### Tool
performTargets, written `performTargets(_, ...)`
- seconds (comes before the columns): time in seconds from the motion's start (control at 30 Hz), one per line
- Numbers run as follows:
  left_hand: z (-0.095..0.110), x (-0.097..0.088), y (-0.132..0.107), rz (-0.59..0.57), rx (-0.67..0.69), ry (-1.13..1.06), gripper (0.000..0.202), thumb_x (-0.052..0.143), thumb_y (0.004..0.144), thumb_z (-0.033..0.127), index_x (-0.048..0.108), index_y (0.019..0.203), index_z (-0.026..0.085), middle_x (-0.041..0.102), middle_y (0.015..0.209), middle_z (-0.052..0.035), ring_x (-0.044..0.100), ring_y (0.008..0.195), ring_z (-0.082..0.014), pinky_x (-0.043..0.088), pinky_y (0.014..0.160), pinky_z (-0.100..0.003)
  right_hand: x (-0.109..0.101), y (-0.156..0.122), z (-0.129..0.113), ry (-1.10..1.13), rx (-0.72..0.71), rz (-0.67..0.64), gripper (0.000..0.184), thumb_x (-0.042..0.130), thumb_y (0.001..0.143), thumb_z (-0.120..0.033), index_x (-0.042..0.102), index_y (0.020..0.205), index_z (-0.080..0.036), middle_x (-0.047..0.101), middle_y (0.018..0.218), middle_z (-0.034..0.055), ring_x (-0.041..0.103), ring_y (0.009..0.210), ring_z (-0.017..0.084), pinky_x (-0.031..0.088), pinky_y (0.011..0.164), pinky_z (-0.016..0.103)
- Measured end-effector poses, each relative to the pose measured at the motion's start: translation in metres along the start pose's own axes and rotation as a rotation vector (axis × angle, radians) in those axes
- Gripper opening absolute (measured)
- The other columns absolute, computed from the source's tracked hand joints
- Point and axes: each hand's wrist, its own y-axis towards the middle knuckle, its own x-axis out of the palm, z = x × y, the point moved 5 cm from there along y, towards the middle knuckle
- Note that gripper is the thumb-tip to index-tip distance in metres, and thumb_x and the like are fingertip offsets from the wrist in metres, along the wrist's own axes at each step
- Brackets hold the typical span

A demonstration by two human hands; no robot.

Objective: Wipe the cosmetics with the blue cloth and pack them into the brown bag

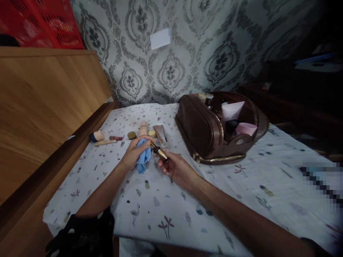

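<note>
My left hand [136, 149] is closed on a crumpled blue cloth [144, 157], pressed against one end of a small gold-and-dark cosmetic tube [160, 153]. The other end of this shiny tube sits in the closed fingers of my right hand [175, 166]. Just beyond my hands lie a pale pink bottle [143, 127], a squeeze tube [160, 134], an olive round pot [132, 135] and a cream-coloured round pot [152, 134]. Whether the tube's two parts are joined under the cloth, I cannot tell.
To the right stands a brown makeup bag [199, 130], unzipped, with a pink tube [232, 111] and other cosmetics inside. A round makeup brush [97, 136] and slim tools lie left on the patterned tablecloth [150, 214]. A wooden panel [53, 107] borders the left.
</note>
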Motion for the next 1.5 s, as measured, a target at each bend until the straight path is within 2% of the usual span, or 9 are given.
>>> performTargets(0.2, -0.003, -0.001, 0.001, 0.007, 0.019, 0.013, 0.037, 0.073, 0.079, 0.051, 0.069, 0.092, 0.017, 0.055, 0.061, 0.0034, 0.049, 0.047, -0.0066, 0.041, 0.045, -0.016, 0.003, -0.005, -0.004, -0.061, -0.034, 0.037, 0.047, 0.089, 0.063, -0.046, 0.06, 0.088, -0.02, 0.064, 0.064, -0.0027, 0.051, 0.051, 0.007, 0.033, 0.049, 0.02)
performTargets(0.57, -0.001, -0.001, 0.001, 0.021, 0.019, 0.017, 0.039, 0.075, 0.077, 0.053, 0.069, 0.091, 0.016, 0.056, 0.061, 0.0036, 0.049, 0.047, -0.0058, 0.042, 0.046, -0.016, 0.0, -0.002, -0.003, -0.088, -0.045, 0.056, 0.05, 0.086, 0.06, -0.057, 0.063, 0.081, -0.017, 0.064, 0.066, -0.0011, 0.052, 0.054, 0.008, 0.029, 0.049, 0.022)
performTargets(0.77, 0.006, 0.007, -0.001, 0.045, 0.008, -0.055, 0.043, 0.079, 0.071, 0.055, 0.067, 0.086, 0.016, 0.057, 0.059, 0.0048, 0.048, 0.044, -0.0052, 0.04, 0.041, -0.016, 0.003, -0.002, -0.001, -0.141, -0.033, 0.016, 0.051, 0.082, 0.064, -0.062, 0.068, 0.078, -0.015, 0.063, 0.066, 0.0004, 0.051, 0.054, 0.008, 0.029, 0.048, 0.022)
performTargets(0.9, 0.0, 0.02, -0.004, -0.064, -0.051, -0.121, 0.048, 0.079, 0.071, 0.055, 0.066, 0.095, 0.015, 0.064, 0.066, 0.0018, 0.056, 0.046, -0.0075, 0.046, 0.044, -0.018, 0.005, -0.004, -0.001, -0.118, -0.017, 0.004, 0.053, 0.082, 0.063, -0.064, 0.066, 0.075, -0.015, 0.063, 0.066, 0.0006, 0.05, 0.052, 0.008, 0.029, 0.047, 0.022)
performTargets(0.97, -0.005, 0.026, -0.006, -0.145, -0.103, -0.148, 0.051, 0.08, 0.071, 0.051, 0.063, 0.103, 0.015, 0.067, 0.07, -0.0003, 0.061, 0.049, -0.0109, 0.049, 0.046, -0.02, 0.005, -0.004, -0.002, -0.098, -0.018, 0.005, 0.055, 0.084, 0.058, -0.065, 0.065, 0.073, -0.015, 0.062, 0.064, -0.0004, 0.05, 0.051, 0.007, 0.03, 0.047, 0.021)
performTargets(1.07, -0.009, 0.029, -0.007, -0.185, -0.127, -0.169, 0.05, 0.082, 0.071, 0.043, 0.059, 0.105, 0.016, 0.068, 0.073, -0.0006, 0.063, 0.049, -0.0124, 0.052, 0.047, -0.022, 0.006, -0.003, -0.002, -0.098, -0.017, 0.014, 0.057, 0.085, 0.055, -0.065, 0.063, 0.071, -0.015, 0.062, 0.061, -0.0014, 0.05, 0.048, 0.007, 0.032, 0.046, 0.02)
performTargets(1.2, -0.008, 0.029, -0.006, -0.156, -0.089, -0.149, 0.045, 0.081, 0.072, 0.044, 0.057, 0.098, 0.017, 0.066, 0.068, 0.0017, 0.06, 0.045, -0.0111, 0.051, 0.046, -0.023, 0.006, -0.004, 0.0, -0.11, -0.022, 0.009, 0.057, 0.083, 0.059, -0.066, 0.061, 0.079, -0.016, 0.064, 0.063, -0.0011, 0.052, 0.049, 0.007, 0.035, 0.047, 0.02)
performTargets(1.3, -0.006, 0.025, -0.005, -0.079, -0.038, -0.078, 0.041, 0.082, 0.071, 0.045, 0.058, 0.088, 0.016, 0.063, 0.067, 0.0026, 0.056, 0.046, -0.0084, 0.048, 0.045, -0.021, 0.006, -0.004, 0.001, -0.136, -0.039, -0.006, 0.055, 0.086, 0.061, -0.06, 0.058, 0.084, -0.018, 0.066, 0.066, -0.0019, 0.054, 0.051, 0.007, 0.035, 0.047, 0.02)
performTargets(1.5, -0.005, 0.015, -0.003, 0.013, 0.034, 0.02, 0.043, 0.08, 0.071, 0.052, 0.057, 0.071, 0.015, 0.057, 0.06, 0.0032, 0.051, 0.05, -0.007, 0.044, 0.046, -0.017, 0.008, -0.004, 0.003, -0.128, -0.014, -0.033, 0.051, 0.084, 0.064, -0.059, 0.055, 0.079, -0.019, 0.067, 0.066, -0.0018, 0.053, 0.05, 0.007, 0.034, 0.047, 0.019)
